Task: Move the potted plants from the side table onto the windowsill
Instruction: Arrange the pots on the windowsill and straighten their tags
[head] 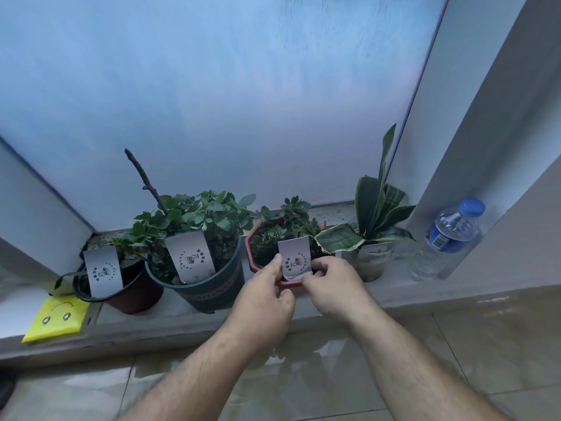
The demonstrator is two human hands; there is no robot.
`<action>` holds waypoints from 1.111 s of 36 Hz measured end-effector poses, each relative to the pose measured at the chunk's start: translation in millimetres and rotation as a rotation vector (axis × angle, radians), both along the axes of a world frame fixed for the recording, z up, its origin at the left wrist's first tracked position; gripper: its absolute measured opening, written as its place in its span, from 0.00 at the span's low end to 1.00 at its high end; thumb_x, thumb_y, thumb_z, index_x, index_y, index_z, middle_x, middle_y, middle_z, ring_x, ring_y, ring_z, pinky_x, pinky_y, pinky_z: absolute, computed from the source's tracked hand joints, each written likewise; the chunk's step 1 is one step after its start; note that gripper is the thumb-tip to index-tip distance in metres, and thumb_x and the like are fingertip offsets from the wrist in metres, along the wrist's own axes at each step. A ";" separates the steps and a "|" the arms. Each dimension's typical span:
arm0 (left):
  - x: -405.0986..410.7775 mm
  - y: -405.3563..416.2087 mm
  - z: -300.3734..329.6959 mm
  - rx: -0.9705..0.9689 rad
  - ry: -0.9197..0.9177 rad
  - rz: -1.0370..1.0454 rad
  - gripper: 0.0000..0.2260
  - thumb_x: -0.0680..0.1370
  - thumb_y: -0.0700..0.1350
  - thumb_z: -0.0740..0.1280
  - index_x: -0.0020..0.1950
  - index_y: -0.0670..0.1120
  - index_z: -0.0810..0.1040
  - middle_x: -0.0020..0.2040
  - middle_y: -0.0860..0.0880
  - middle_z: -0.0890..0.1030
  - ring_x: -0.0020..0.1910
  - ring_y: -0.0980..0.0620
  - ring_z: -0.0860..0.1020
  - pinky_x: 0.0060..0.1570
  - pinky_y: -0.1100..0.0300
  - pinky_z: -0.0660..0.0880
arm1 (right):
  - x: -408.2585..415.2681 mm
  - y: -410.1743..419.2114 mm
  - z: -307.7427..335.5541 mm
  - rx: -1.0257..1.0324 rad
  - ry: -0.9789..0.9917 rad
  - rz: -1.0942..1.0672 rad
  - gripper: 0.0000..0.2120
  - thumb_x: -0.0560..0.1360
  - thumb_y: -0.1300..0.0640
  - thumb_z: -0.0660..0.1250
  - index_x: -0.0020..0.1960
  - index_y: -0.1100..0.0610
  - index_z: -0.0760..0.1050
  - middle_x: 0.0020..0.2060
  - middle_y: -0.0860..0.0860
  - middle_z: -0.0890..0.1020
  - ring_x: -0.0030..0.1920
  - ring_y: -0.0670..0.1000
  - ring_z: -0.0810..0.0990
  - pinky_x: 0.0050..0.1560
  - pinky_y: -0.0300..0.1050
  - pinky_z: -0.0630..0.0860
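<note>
- Fingers of both hands are curled onto the near rim of the red pot; my left hand pinches it at about 8 o'clock and my right hand at about 4 o'clock, thumbs up by the white card stuck in the soil.
- Whether my fingertips reach under the pot I cannot tell; the backs of my hands hide them.
- Red pot with its small succulent sits on the windowsill, between its neighbours, so I judge this to be the setting-down step, just short of letting go.
- At 9 o'clock from it, close alongside, stands the dark green pot with the leafy plant; further toward 9 o'clock is the brown pot.
- At 3 o'clock is the snake plant in a pale pot, one of its leaves reaching over the red pot's rim.
- Further toward 3 o'clock, a glass jar and a water bottle; at the far 9 o'clock end of the sill, a yellow packet.
- Next move, as I judge it: loosen both grips evenly and draw my hands straight back toward 6 o'clock, without catching the card or that overhanging leaf. The side table is out of view, so I cannot say if any pots remain.
</note>
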State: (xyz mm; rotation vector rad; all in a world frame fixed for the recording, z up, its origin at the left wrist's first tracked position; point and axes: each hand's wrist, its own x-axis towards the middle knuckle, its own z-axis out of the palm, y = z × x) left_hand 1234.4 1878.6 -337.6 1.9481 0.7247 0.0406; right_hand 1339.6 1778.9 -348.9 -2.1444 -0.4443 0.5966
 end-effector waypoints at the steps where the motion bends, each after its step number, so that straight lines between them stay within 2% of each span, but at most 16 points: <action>1: 0.9 1.7 -2.0 0.008 0.010 -0.007 0.32 0.76 0.42 0.61 0.80 0.54 0.60 0.73 0.59 0.73 0.66 0.67 0.73 0.67 0.67 0.70 | -0.2 0.5 -0.8 0.001 0.004 0.000 0.12 0.72 0.56 0.65 0.51 0.52 0.85 0.27 0.45 0.74 0.30 0.46 0.70 0.31 0.42 0.67; 2: 1.7 3.8 -3.8 0.008 0.018 -0.009 0.33 0.74 0.44 0.61 0.80 0.55 0.60 0.73 0.59 0.72 0.70 0.65 0.71 0.71 0.61 0.69 | -0.7 0.9 -1.1 0.001 0.006 0.001 0.13 0.72 0.56 0.65 0.52 0.52 0.85 0.28 0.45 0.74 0.30 0.45 0.70 0.31 0.42 0.67; 4: 3.1 8.8 -9.1 0.010 0.028 -0.013 0.34 0.72 0.45 0.60 0.79 0.56 0.61 0.74 0.60 0.72 0.71 0.63 0.70 0.73 0.57 0.67 | -1.7 1.5 -2.0 -0.003 0.010 0.002 0.14 0.71 0.54 0.65 0.52 0.51 0.85 0.29 0.44 0.76 0.31 0.45 0.71 0.32 0.41 0.67; 8: 3.3 9.2 -7.3 0.039 0.023 -0.017 0.34 0.72 0.45 0.59 0.79 0.56 0.61 0.74 0.60 0.72 0.72 0.63 0.69 0.74 0.56 0.67 | -3.4 1.7 -2.7 0.001 0.007 0.009 0.14 0.71 0.55 0.65 0.54 0.50 0.85 0.29 0.43 0.75 0.31 0.44 0.71 0.32 0.41 0.67; 12: 0.6 9.3 -3.3 0.061 0.019 -0.012 0.31 0.75 0.39 0.60 0.79 0.54 0.63 0.71 0.60 0.75 0.69 0.64 0.72 0.72 0.59 0.68 | -5.4 1.2 -1.6 -0.014 -0.008 0.023 0.15 0.71 0.55 0.65 0.54 0.49 0.85 0.28 0.44 0.75 0.31 0.45 0.72 0.34 0.42 0.69; 15: -1.6 14.1 -11.0 0.082 0.038 -0.033 0.32 0.72 0.45 0.59 0.78 0.58 0.63 0.71 0.62 0.74 0.70 0.64 0.71 0.73 0.56 0.68 | -5.2 0.4 -1.6 -0.006 -0.001 0.025 0.14 0.70 0.56 0.64 0.51 0.50 0.85 0.27 0.44 0.76 0.30 0.45 0.72 0.34 0.41 0.69; 17: -3.7 13.0 -11.1 0.092 0.027 -0.010 0.32 0.74 0.46 0.59 0.79 0.57 0.62 0.74 0.61 0.70 0.73 0.63 0.68 0.74 0.55 0.66 | -4.5 -0.5 -1.2 0.005 -0.003 0.025 0.10 0.71 0.56 0.65 0.46 0.52 0.84 0.26 0.45 0.75 0.29 0.46 0.71 0.33 0.41 0.68; 19: -6.8 6.7 -4.7 0.112 -0.001 0.041 0.30 0.78 0.42 0.61 0.80 0.52 0.61 0.76 0.58 0.67 0.74 0.62 0.65 0.76 0.56 0.64 | -2.7 -2.1 -0.2 0.006 -0.009 0.017 0.06 0.71 0.57 0.66 0.39 0.54 0.81 0.23 0.45 0.73 0.28 0.48 0.69 0.32 0.42 0.66; 22: -14.8 -0.8 -3.3 0.096 -0.023 0.076 0.29 0.80 0.38 0.60 0.80 0.50 0.60 0.78 0.56 0.65 0.75 0.63 0.64 0.76 0.59 0.62 | 1.0 -5.3 0.0 -0.003 -0.020 -0.008 0.12 0.71 0.59 0.65 0.29 0.55 0.69 0.17 0.44 0.68 0.27 0.50 0.64 0.30 0.44 0.61; 25: -20.7 -3.8 -5.0 0.073 -0.027 0.086 0.29 0.81 0.37 0.60 0.80 0.51 0.59 0.78 0.56 0.65 0.73 0.64 0.65 0.73 0.66 0.62 | 5.7 -8.1 1.3 0.000 -0.028 -0.028 0.17 0.72 0.60 0.65 0.28 0.55 0.62 0.16 0.46 0.64 0.27 0.50 0.61 0.30 0.45 0.58; 28: -21.0 -4.8 -3.4 0.080 -0.035 0.091 0.28 0.81 0.38 0.61 0.80 0.51 0.60 0.78 0.56 0.65 0.72 0.64 0.66 0.71 0.67 0.62 | 7.9 -10.3 3.4 0.007 -0.028 -0.029 0.18 0.73 0.61 0.65 0.28 0.54 0.61 0.15 0.45 0.63 0.26 0.49 0.60 0.29 0.46 0.57; 32: -14.3 -4.1 1.9 0.118 -0.047 0.095 0.27 0.81 0.37 0.60 0.79 0.51 0.63 0.76 0.55 0.69 0.72 0.63 0.67 0.72 0.65 0.63 | 6.1 -9.8 3.6 0.038 -0.001 -0.032 0.17 0.73 0.61 0.65 0.28 0.54 0.64 0.15 0.44 0.66 0.27 0.49 0.62 0.30 0.45 0.58; 35: -8.2 -3.8 5.5 0.193 -0.034 0.093 0.26 0.80 0.38 0.60 0.78 0.51 0.66 0.74 0.55 0.72 0.71 0.62 0.69 0.73 0.62 0.65 | 3.6 -6.8 3.6 0.074 0.035 -0.006 0.09 0.73 0.60 0.65 0.34 0.54 0.76 0.18 0.42 0.71 0.27 0.48 0.66 0.30 0.44 0.63; 37: -6.1 -4.0 6.1 0.249 -0.004 0.090 0.25 0.79 0.38 0.61 0.76 0.51 0.69 0.72 0.56 0.74 0.70 0.61 0.70 0.69 0.67 0.65 | 2.0 -5.1 4.1 0.088 0.041 0.003 0.08 0.73 0.59 0.65 0.43 0.52 0.83 0.20 0.41 0.74 0.27 0.47 0.69 0.30 0.42 0.65; 40: -5.9 -4.9 3.0 0.263 0.049 0.061 0.25 0.79 0.40 0.61 0.76 0.53 0.68 0.72 0.56 0.74 0.68 0.60 0.72 0.60 0.70 0.65 | -0.1 -3.5 3.4 0.085 0.045 0.004 0.12 0.73 0.57 0.66 0.50 0.49 0.85 0.23 0.41 0.76 0.28 0.45 0.71 0.30 0.39 0.67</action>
